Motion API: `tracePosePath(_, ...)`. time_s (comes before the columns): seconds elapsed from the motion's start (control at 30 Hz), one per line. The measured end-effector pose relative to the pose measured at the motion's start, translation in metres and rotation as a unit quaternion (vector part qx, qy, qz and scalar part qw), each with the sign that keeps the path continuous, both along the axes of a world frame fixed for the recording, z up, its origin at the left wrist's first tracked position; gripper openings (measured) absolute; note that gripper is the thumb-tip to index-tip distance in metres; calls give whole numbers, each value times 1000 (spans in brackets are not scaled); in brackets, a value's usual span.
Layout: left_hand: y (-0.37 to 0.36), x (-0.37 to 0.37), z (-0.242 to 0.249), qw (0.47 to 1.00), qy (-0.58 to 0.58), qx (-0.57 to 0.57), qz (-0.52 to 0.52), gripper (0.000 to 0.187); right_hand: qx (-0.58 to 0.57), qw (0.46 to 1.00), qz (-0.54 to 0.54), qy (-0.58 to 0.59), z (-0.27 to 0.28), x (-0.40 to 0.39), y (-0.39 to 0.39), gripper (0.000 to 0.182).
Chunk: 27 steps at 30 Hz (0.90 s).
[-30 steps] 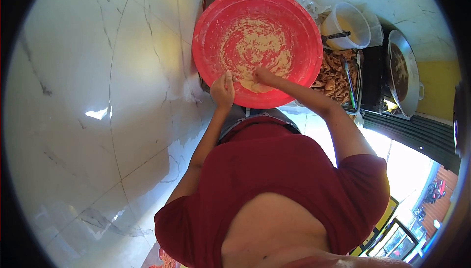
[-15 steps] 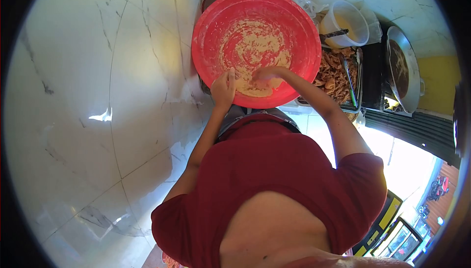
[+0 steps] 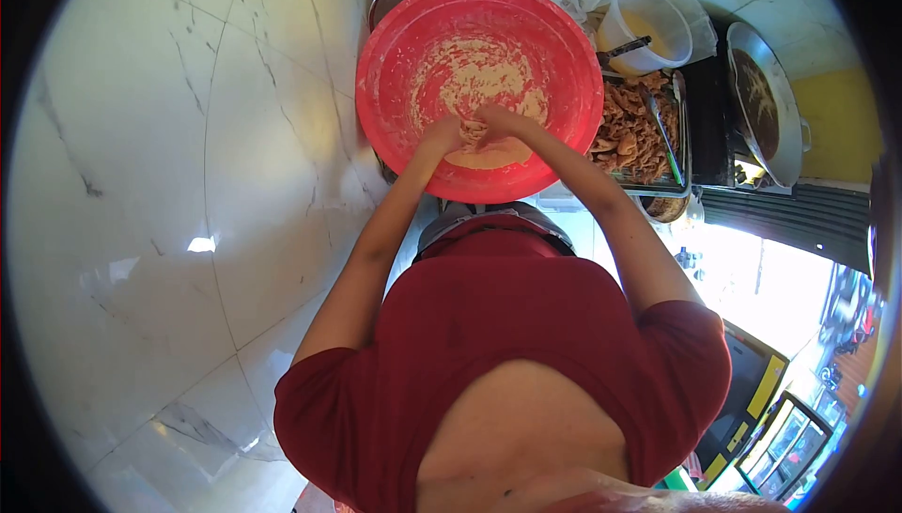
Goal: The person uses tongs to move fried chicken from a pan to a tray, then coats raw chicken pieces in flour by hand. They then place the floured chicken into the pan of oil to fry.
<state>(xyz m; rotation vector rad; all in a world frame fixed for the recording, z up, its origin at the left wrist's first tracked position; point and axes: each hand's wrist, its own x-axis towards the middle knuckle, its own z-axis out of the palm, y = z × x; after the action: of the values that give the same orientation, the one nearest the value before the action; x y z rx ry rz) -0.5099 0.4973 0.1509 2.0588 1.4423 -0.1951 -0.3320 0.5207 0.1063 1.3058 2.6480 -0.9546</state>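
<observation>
A large red basin (image 3: 376,90) holds a pale, crumbly flour mixture (image 3: 489,71), which is spread over its bottom and smeared up its sides. Both my hands are inside the basin near its front wall, close together. My left hand (image 3: 443,133) is bent down at the flour with its fingers curled. Beside it my right hand (image 3: 500,122) reaches in with its fingers curled inward. Something flour-coated shows between the fingertips, too small to make out. A smoother heap of flour (image 3: 489,153) lies just below the hands.
Right of the basin, a tray of brown fried pieces (image 3: 634,128) holds tongs (image 3: 665,137) with a green end. Behind it stands a white bucket (image 3: 648,29) of yellowish contents. A wide metal pan (image 3: 766,104) sits farther right. A marble-patterned wall (image 3: 188,184) rises on the left.
My left hand has moved from the basin's front rim into the flour, beside my right hand. My right hand has shifted slightly up. The view has shifted a little.
</observation>
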Motion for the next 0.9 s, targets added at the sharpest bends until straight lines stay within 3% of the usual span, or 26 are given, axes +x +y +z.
tracePosePath(0.13, 7, -3, -3, 996, -31, -38, 74, 35, 46, 998, 32, -34, -35, -35, -17, 59)
tracePosePath(0.2, 6, -12, -16, 995, -46, -32, 82, 35, 153, 983, 55, -82, -56, -40, -40, 60)
tracePosePath(0.27, 11, -19, -21, 994, -53, 0, 91, 34, 149, 981, 43, -120, -62, -43, -51, 60)
tracePosePath(0.33, 11, -26, -19, 992, -53, 52, 100, 34, 26, 989, -5, -143, -34, -45, -53, 61)
tracePosePath(0.4, 9, -31, -18, 988, -94, 32, 115, 37, -103, 980, 52, -165, -14, -45, -46, 54)
tracePosePath(0.53, 10, -36, -25, 982, -128, 13, 137, 40, -368, 909, 55, -190, 44, -39, -31, 47)
tracePosePath(0.63, 9, -34, -17, 982, -123, 6, 142, 41, -452, 891, -34, -31, 50, -15, -21, 45)
tracePosePath(0.7, 11, -32, -12, 982, -130, 9, 140, 40, -237, 971, 38, 21, 54, 9, -5, 41)
tracePosePath(0.77, 11, -28, -10, 976, -171, -8, 133, 40, -158, 980, -85, 86, 27, 42, 11, 36)
tracePosePath(0.83, 11, -20, -10, 961, -246, -46, 121, 41, -51, 976, -158, 139, 68, 64, 3, 33)
tracePosePath(0.9, 7, -8, -14, 965, -256, -10, 56, 42, 18, 954, -236, 185, 76, 82, -12, 28)
